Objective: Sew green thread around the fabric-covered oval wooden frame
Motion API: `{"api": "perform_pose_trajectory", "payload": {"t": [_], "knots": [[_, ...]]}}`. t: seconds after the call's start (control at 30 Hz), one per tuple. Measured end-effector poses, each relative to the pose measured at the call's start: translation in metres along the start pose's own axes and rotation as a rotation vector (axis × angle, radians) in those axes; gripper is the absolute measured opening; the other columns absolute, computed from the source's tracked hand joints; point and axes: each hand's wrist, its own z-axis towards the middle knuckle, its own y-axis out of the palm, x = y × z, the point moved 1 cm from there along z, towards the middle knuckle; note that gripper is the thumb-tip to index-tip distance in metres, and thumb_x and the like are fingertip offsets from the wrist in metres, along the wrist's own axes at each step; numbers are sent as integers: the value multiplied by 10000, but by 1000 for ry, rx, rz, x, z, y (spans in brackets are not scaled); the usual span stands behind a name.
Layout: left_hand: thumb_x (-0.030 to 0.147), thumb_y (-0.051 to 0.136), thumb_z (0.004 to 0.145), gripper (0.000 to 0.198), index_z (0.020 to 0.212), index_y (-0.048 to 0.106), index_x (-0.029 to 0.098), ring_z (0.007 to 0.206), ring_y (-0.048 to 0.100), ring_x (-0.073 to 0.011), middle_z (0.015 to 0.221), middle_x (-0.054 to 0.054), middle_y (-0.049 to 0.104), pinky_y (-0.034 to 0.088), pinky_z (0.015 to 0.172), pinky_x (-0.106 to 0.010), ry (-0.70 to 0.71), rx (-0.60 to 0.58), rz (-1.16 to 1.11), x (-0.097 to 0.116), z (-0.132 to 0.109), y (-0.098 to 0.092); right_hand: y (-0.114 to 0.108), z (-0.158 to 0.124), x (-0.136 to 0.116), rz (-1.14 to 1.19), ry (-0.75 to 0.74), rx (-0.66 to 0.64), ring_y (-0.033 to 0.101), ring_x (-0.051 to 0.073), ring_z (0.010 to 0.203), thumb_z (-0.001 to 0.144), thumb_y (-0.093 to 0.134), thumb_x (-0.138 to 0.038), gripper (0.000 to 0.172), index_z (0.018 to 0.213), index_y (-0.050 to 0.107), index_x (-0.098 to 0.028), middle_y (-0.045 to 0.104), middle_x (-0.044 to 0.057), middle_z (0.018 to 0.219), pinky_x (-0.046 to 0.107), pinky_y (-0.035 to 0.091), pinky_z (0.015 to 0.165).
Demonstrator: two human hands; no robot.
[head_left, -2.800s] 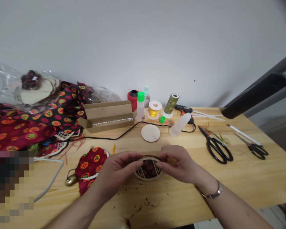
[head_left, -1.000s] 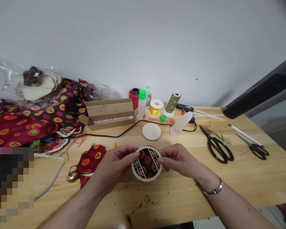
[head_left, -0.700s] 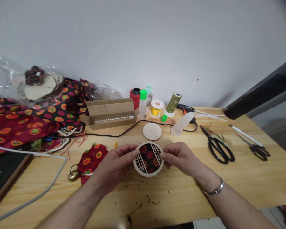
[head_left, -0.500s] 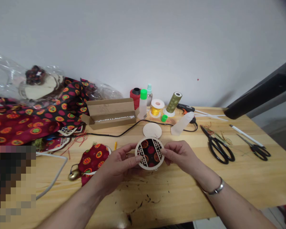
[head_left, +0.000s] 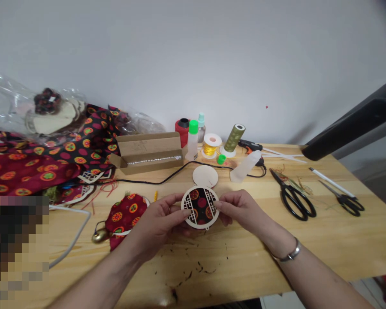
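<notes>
Because the round frame (head_left: 200,207) looks cut from thin, pale wood, expect it to be light and stiff, but not strong everywhere. The two lattice panels (head_left: 188,205) on its sides have narrow bars that could snap under a squeeze or a twist, so keep your pressure off them. The dark red fabric (head_left: 201,207) between them looks soft, and it may give under a fingertip, so don't press there either.

The frame sits in front of you, between your hands and apparently just above the desk (head_left: 244,262), though its exact clearance is hard to tell. It lies close to the plain wooden disc (head_left: 205,176), without touching it. Your left hand (head_left: 159,219) and right hand (head_left: 242,210) both grip it from opposite sides, with the fingers curled and the thumbs toward the face. Neither hand has let go.

The safest place to hold it is the solid outer rim (head_left: 200,224), pinched lightly between the thumb and fingers, as the wood is smooth and might slip if your grip is too loose. The patterned pouch (head_left: 125,219) lies just beyond your left hand, with a small brass bell (head_left: 99,236) at its edge.
</notes>
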Motion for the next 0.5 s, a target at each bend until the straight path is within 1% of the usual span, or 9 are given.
{"api": "perform_pose_trajectory", "payload": {"t": [0.1, 0.23, 0.3, 0.4, 0.5], "knots": [[209, 760, 720, 454, 1155, 637, 170, 622, 674, -141, 820, -79, 766, 515, 541, -208, 6, -19, 14, -2, 1, -2, -1, -1, -1, 12, -3, -26, 439, 69, 453, 778, 603, -541, 458, 547, 564, -147, 545, -17, 484, 214, 306, 463], [232, 764, 712, 450, 1142, 647, 174, 645, 683, -162, 833, -83, 766, 523, 565, -231, 10, -13, 36, -3, 0, -3, -2, 0, 1, 66, 0, -49, 480, 81, 485, 790, 588, -554, 476, 569, 600, -133, 565, -2, 507, 219, 350, 490], [233, 760, 714, 440, 1135, 650, 173, 668, 688, -171, 841, -82, 767, 532, 588, -242, 23, -23, 58, -3, 0, -2, -2, 1, 3, 131, -16, -28, 495, 84, 508, 800, 583, -549, 468, 615, 632, -122, 582, 5, 538, 220, 368, 508], [223, 751, 721, 444, 1149, 641, 175, 727, 698, -185, 850, -79, 767, 544, 654, -266, 27, -47, 94, -2, -2, 1, -2, 3, 6, 231, -13, 16, 506, 82, 553, 766, 653, -502, 386, 715, 672, -120, 621, 7, 618, 224, 397, 554], [237, 745, 722, 465, 1170, 630, 184, 746, 703, -204, 839, -73, 765, 551, 697, -307, 2, -70, 135, -3, -3, 3, -1, 3, 7, 287, 23, 40, 514, 87, 574, 708, 712, -485, 362, 724, 678, -126, 634, 2, 639, 232, 415, 575]]}}
